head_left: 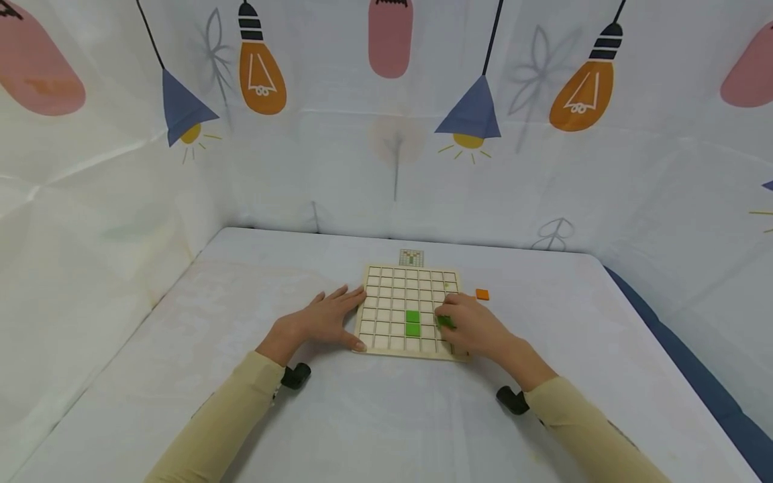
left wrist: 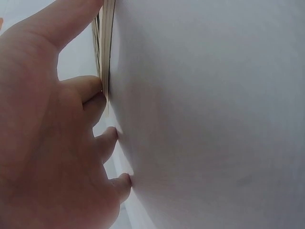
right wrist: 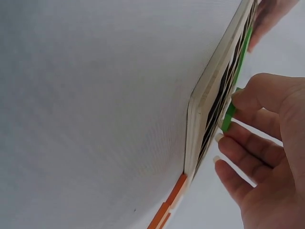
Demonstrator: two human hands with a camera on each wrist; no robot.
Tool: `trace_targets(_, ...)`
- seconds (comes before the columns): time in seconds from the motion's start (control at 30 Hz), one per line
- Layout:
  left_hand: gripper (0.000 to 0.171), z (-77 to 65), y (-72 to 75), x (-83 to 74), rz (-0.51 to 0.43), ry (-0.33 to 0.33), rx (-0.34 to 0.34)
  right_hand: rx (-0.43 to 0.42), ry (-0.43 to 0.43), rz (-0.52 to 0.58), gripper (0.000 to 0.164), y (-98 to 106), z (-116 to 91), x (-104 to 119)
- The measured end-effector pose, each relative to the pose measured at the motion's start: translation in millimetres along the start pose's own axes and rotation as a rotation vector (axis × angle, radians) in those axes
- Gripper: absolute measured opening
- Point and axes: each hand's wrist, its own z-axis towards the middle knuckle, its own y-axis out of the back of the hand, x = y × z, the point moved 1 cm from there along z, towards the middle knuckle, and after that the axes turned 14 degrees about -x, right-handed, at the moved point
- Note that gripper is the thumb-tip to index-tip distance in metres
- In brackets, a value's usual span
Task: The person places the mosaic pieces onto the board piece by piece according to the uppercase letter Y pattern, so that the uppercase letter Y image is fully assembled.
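A pale wooden grid board (head_left: 386, 303) lies flat on the table, with two green square tiles (head_left: 413, 323) in neighbouring cells, one above the other. Along its left edge rests my left hand (head_left: 329, 318), fingers spread and thumb near the front corner. In the left wrist view the thumb and fingertips touch the board's side (left wrist: 108, 43) and the table. Over the right part of the board, my right hand (head_left: 474, 325) pinches another green tile (right wrist: 228, 117) between thumb and finger. That tile is tilted against the grid; its exact cell is hidden by the hand.
Just behind the board lies a small pattern card (head_left: 412, 257). To the right of the board is an orange tile (head_left: 482, 294); the right wrist view shows orange pieces (right wrist: 164, 210) by the board's corner. A white table (head_left: 386, 416) meets a printed curtain (head_left: 338, 161) behind.
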Motion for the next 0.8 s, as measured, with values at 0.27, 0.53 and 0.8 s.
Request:
trace_targets(0.27, 0.115, 0.1, 0.0, 0.5, 0.003, -0.005, 0.003, -0.017, -0.01, 0.034, 0.02, -4.2, 7.8, 5.5)
trace_targets(0.53, 0.114, 0.6, -0.9, 2.2, 0.006, -0.003, 0.005, -0.045, 0.025, 0.021, 0.02, -8.5, 19.5, 11.7)
trace_targets(0.8, 0.114, 0.4, -0.6, 1.7, -0.002, 0.0, 0.003, -0.009, 0.01, 0.042, 0.024, -17.3, 32.8, 8.5)
